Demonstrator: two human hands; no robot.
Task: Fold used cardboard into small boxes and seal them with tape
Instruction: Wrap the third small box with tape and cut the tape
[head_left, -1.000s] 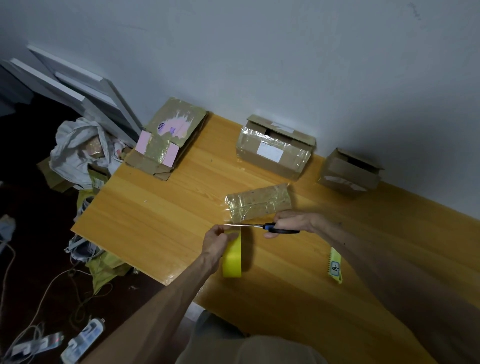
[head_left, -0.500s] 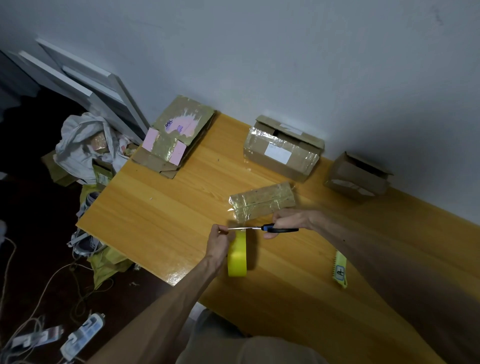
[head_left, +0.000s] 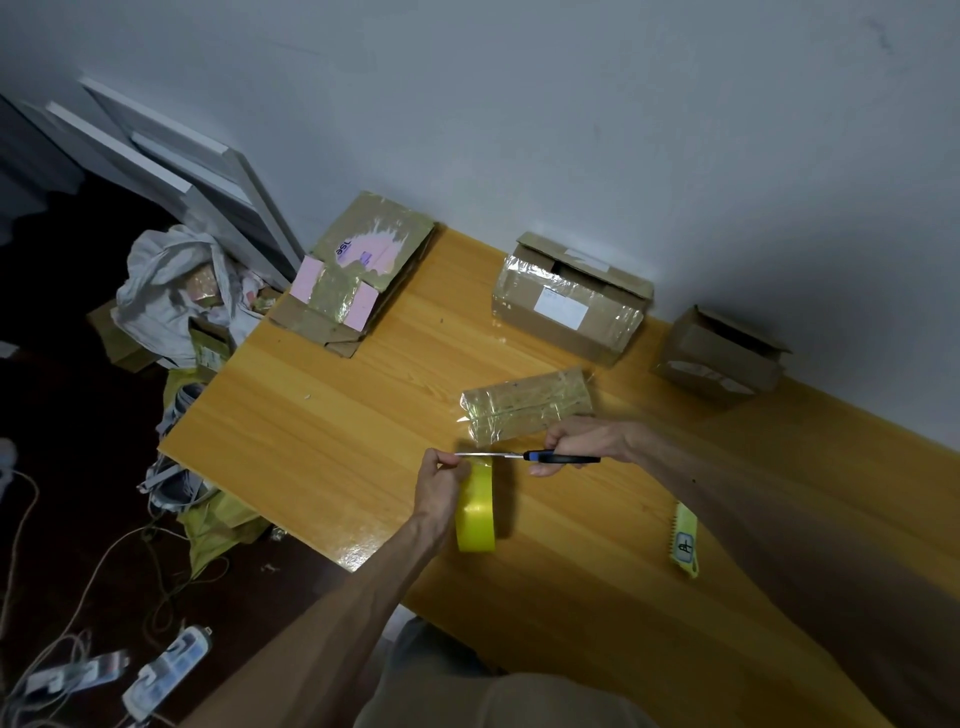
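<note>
Head view, centre frame: left hand (head_left: 439, 486) curled around upright yellow tape roll (head_left: 475, 512), fingertips pinching at its top edge. Right hand (head_left: 582, 441) grips blue-handled scissors (head_left: 524, 456), blade tip at those fingertips. Taped small box (head_left: 527, 410) lies just above the scissors, on wooden table (head_left: 311, 441).

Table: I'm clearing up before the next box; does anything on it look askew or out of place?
The pink-patched cardboard sits skewed at the table's far left corner, partly overhanging its edge. Nothing looks spilled.
</note>
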